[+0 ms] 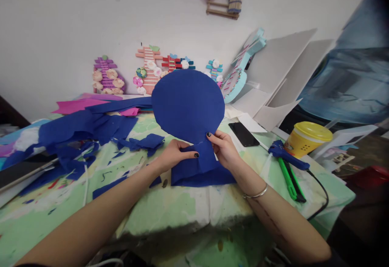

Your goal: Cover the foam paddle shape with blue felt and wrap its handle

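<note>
A round blue panel (188, 105) stands upright above the table, and a narrower blue strip (202, 159) hangs from its lower edge. My left hand (178, 153) pinches the strip from the left, thumb across its front. At the join of panel and strip, my right hand (223, 147) grips the right side with thumb in front; its other fingers are partly behind. A larger blue sheet (188, 179) lies on the table below both hands. Blue scraps (148, 142) are scattered to the left of my left hand.
On the right are a black phone (244, 133), a blue glue gun (287, 155), a green cutter (287, 178) and a yellow tub (306, 139). White boards (282, 64) and a light-blue guitar-shaped craft (240, 76) lean at the back. Blue cloth-like sheets (69, 129) heap up left.
</note>
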{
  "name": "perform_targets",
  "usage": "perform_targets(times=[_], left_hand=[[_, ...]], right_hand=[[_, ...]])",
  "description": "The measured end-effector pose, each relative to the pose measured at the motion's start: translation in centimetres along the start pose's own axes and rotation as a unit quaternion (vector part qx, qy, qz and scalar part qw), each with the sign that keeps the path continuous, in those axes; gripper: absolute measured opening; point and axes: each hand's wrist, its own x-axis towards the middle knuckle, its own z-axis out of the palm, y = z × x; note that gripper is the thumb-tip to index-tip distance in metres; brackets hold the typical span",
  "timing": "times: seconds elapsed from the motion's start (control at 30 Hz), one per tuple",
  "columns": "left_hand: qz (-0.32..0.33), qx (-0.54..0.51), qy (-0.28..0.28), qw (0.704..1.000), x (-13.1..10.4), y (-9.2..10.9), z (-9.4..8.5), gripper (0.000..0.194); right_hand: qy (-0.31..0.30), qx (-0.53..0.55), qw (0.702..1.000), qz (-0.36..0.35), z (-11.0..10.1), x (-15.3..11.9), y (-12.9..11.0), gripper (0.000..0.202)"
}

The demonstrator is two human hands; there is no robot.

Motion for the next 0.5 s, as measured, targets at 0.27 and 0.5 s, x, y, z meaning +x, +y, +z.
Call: perform_targets(times=[0.27, 0.5], left_hand=[[-0.029, -0.013, -0.003, 0.999, 0.27, -0.22, -0.20, 0.018], [-0.018, -0.047, -0.027, 0.998, 0.41, -0.42, -0.23, 0.016]], right_hand=[[-0.089, -0.088, 0.988, -0.085, 0.35, -0.21, -0.01, 0.044], [-0.086, -0.074, 0.990, -0.084, 0.45, -0.15, -0.05, 0.042]])
